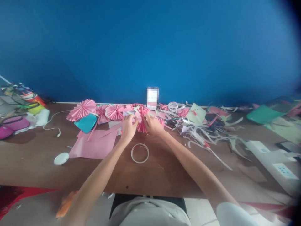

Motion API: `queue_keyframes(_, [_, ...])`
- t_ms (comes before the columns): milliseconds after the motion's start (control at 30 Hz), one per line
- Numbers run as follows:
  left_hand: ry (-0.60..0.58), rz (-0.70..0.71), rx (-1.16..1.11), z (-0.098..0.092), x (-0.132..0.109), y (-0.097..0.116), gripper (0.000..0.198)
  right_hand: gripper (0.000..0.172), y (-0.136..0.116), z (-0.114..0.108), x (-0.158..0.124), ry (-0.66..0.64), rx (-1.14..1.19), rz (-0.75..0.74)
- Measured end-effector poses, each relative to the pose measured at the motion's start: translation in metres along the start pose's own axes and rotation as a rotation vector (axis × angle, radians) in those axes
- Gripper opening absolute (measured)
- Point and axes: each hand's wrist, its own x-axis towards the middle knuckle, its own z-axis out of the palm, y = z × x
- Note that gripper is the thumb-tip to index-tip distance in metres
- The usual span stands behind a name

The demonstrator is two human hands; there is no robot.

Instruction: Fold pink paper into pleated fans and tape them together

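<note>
A pink pleated paper rosette [141, 115] stands between my two hands near the middle of the table. My right hand [153, 124] is closed on its right side, with thumb and fingers pinched at the folds. Just left of the rosette, my left hand [128, 126] has thumb and fingertips pinched together; whatever is in them is too small to tell. A thin white ring [132, 154], perhaps a tape roll, lies flat on the table below the hands. More pink pleated rosettes [115, 112] lie to the left.
Flat pink paper [95, 145] lies left, beside a small white oval object [61, 158] and a teal piece [86, 123]. A lit screen [152, 98] stands against the blue wall. Tangled white strips [202, 133] spread right, near a power strip [270, 163]. Bags and clutter [17, 124] sit far left.
</note>
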Motion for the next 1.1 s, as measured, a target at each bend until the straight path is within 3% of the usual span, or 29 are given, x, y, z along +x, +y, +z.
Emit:
queue_keyframes(100, [0.111,0.017,0.092,-0.001,0.001,-0.001,0.006,0.02,-0.002,-0.002,-0.001,0.005,-0.04,0.079])
queue_keyframes(200, [0.113,-0.002,0.097,-0.001,0.002,-0.003,0.008,0.019,-0.001,0.0,-0.001,-0.004,-0.052,0.159])
queue_keyframes(433, [0.116,0.067,0.149,0.006,-0.002,-0.008,0.013,0.01,0.008,0.014,0.001,0.099,0.258,0.267])
queue_keyframes(767, [-0.05,0.052,0.247,0.003,-0.002,0.0,0.009,0.018,0.008,0.016,0.003,0.201,0.443,0.361])
queue_keyframes(1100, [-0.142,0.063,0.448,0.0,-0.003,-0.002,0.012,0.011,0.019,0.012,0.004,0.195,0.483,0.378])
